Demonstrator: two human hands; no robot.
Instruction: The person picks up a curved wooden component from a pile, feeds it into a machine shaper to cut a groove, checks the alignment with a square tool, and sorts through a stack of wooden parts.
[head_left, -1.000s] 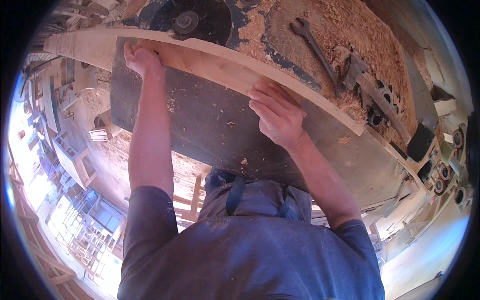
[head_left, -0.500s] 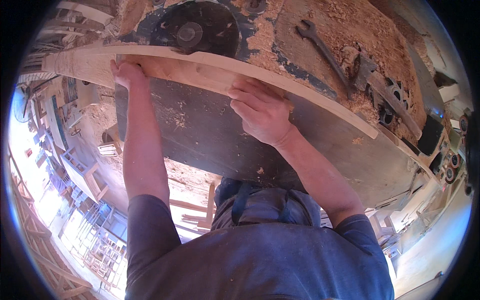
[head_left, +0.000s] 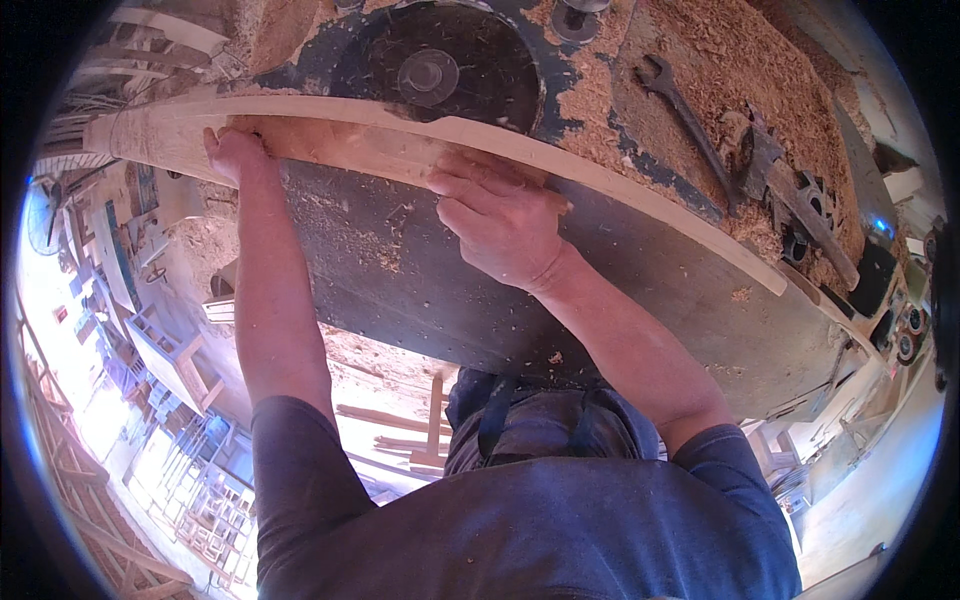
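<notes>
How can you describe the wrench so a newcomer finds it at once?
From the dark tabletop, look beyond the long pale board to the sawdust at right. The wrench there has a forked end, unlike the clustered metal parts beside it.

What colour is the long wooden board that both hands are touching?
The wooden board is pale tan; it shows best in the head view.

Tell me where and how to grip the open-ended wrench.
Take the wrench by its mid-shaft, probably best from above, gripping across its two long edges: the shaft is slim, straight and exposed there, while its lower end lies close beside the metal bar.
</notes>
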